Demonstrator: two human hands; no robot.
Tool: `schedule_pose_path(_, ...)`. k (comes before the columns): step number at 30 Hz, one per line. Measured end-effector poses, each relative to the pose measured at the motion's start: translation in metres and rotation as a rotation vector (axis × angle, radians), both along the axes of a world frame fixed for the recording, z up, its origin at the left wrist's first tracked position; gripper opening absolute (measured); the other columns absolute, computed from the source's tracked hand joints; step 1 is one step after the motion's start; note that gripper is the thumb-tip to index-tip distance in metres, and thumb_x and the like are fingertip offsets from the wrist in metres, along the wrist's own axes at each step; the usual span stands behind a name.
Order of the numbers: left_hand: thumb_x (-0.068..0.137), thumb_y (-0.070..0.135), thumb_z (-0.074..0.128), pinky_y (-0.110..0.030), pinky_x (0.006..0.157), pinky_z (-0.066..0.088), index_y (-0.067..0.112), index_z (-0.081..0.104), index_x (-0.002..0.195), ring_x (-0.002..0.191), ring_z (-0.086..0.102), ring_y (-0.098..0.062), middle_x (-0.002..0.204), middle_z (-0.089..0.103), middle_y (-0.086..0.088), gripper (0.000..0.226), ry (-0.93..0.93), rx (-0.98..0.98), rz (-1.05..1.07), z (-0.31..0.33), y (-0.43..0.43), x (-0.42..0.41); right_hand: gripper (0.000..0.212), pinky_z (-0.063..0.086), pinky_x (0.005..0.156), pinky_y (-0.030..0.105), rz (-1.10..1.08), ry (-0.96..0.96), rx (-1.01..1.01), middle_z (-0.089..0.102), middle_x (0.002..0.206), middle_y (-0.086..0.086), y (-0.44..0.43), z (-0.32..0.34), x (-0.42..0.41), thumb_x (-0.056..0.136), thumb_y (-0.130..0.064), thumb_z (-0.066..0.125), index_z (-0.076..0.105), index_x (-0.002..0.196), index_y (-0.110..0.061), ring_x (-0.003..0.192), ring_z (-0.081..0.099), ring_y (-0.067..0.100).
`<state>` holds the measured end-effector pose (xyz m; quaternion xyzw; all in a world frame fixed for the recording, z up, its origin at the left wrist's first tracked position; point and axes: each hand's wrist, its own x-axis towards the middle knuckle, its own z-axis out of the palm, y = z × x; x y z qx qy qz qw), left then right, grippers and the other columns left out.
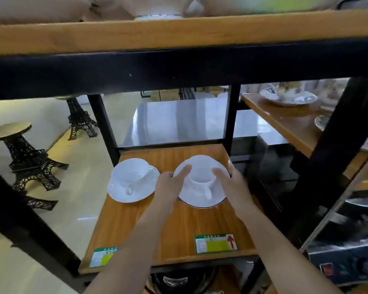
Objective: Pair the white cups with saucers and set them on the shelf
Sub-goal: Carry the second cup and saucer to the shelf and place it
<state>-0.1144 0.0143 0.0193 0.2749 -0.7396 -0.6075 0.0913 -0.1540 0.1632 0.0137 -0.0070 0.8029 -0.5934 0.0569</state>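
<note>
On the wooden shelf (179, 230) stand two white cup-and-saucer pairs. At the left a white cup (130, 173) sits on its white saucer (119, 193), handle toward me, untouched. At the right a second white cup (201, 175) rests on a dark-rimmed saucer (198, 199). My left hand (169, 183) grips that saucer's left edge, forefinger laid over the rim. My right hand (232, 181) holds its right edge, thumb on top. The saucer's near rim looks slightly raised off the wood.
A thick upper shelf board (179, 35) hangs low overhead, carrying a white dish. Black posts (103, 126) frame the back. Two price labels (215, 244) lie at the front edge. Decorated plates (289, 98) sit on a shelf to the right; Eiffel-tower stands (28, 160) on the floor left.
</note>
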Motion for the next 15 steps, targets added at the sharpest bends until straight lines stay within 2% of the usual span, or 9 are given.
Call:
schedule_pose_path(2,0.078,0.057,0.061,-0.03,0.061,0.048,0.003,0.063,0.09,0.078,0.06,-0.023,0.081,0.061,-0.009,0.055,0.007,0.024,-0.014,0.0,-0.005,-0.013,0.06,0.048,0.09,0.042,-0.045,0.001,0.003,0.059,0.117,0.008,-0.005,0.0,-0.011,0.08,-0.051,0.055,0.047,0.126,-0.014,0.106,0.055,0.024)
schedule_pose_path(4,0.077,0.055,0.063,-0.028,0.056,0.048,0.002,0.063,0.087,0.074,0.06,-0.022,0.078,0.061,-0.009,0.054,0.019,0.056,-0.034,-0.001,-0.006,-0.024,0.06,0.044,0.078,0.036,-0.085,-0.02,0.015,0.057,0.114,0.011,-0.007,0.0,-0.021,0.081,-0.049,0.054,0.046,0.125,-0.009,0.102,0.054,0.023)
schedule_pose_path(7,0.076,0.055,0.065,-0.034,0.065,0.054,0.002,0.063,0.091,0.084,0.063,-0.028,0.088,0.065,-0.014,0.055,0.008,0.074,-0.036,-0.004,-0.006,-0.039,0.058,0.037,0.067,0.031,-0.114,-0.029,0.011,0.056,0.112,0.013,-0.009,0.0,-0.034,0.083,-0.046,0.053,0.046,0.124,-0.006,0.097,0.052,0.023)
schedule_pose_path(9,0.074,0.055,0.067,-0.034,0.063,0.054,0.003,0.063,0.095,0.085,0.064,-0.027,0.092,0.066,-0.013,0.057,0.015,0.097,-0.036,-0.006,-0.005,-0.049,0.054,0.037,0.066,0.03,-0.135,-0.008,0.017,0.056,0.107,0.011,-0.01,-0.003,-0.042,0.085,-0.045,0.053,0.049,0.123,-0.007,0.093,0.051,0.021)
schedule_pose_path(12,0.072,0.059,0.067,-0.03,0.062,0.054,0.004,0.06,0.109,0.086,0.063,-0.026,0.095,0.066,-0.01,0.066,0.002,0.099,-0.038,-0.011,-0.003,-0.062,0.046,0.036,0.062,0.029,-0.155,0.003,0.037,0.055,0.088,0.004,-0.01,-0.006,-0.053,0.086,-0.042,0.053,0.053,0.114,-0.006,0.08,0.051,0.016)
schedule_pose_path(15,0.071,0.062,0.065,-0.021,0.051,0.044,0.006,0.057,0.114,0.078,0.057,-0.019,0.094,0.063,-0.006,0.07,-0.034,0.058,-0.024,-0.017,-0.001,-0.071,0.044,0.034,0.056,0.027,-0.151,-0.011,0.054,0.052,0.077,0.001,-0.01,-0.01,-0.059,0.084,-0.041,0.052,0.056,0.109,-0.004,0.073,0.05,0.014)
